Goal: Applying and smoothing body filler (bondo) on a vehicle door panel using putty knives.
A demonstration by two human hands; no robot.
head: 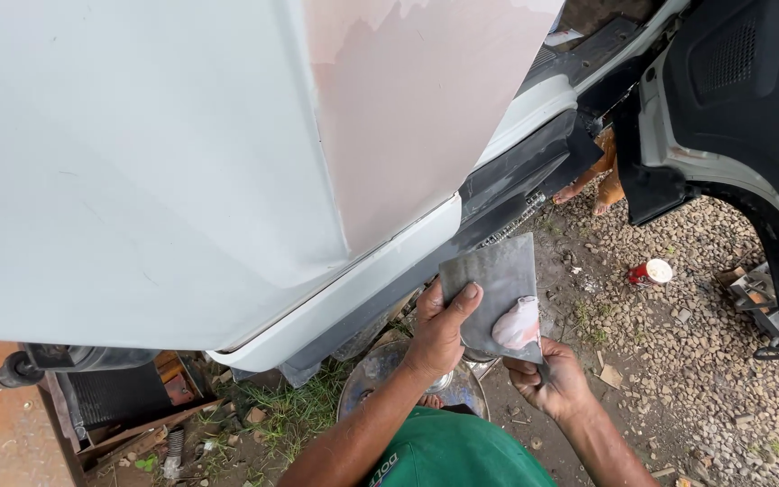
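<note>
Sheet (pixel 490 284): grey, pinched by left hand (pixel 442 332) and right hand (pixel 552 379), pink blob (pixel 517 325) on it.
Panel (pixel 182 153): white, at 10 o'clock.
Can (pixel 650 271): red, on gravel (pixel 678 361), 3 o'clock.

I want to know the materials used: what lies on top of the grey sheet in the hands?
On the grey sheet lies a pinkish lump of paste, near its lower right corner. The left hand's thumb rests on it too. The sheet's underside is hidden.

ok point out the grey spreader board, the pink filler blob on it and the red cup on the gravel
grey spreader board (pixel 489 275), head view, bare upper middle of its face
pink filler blob (pixel 517 325), head view, middle of the lump
red cup (pixel 647 271), head view, its side near the white end
</note>
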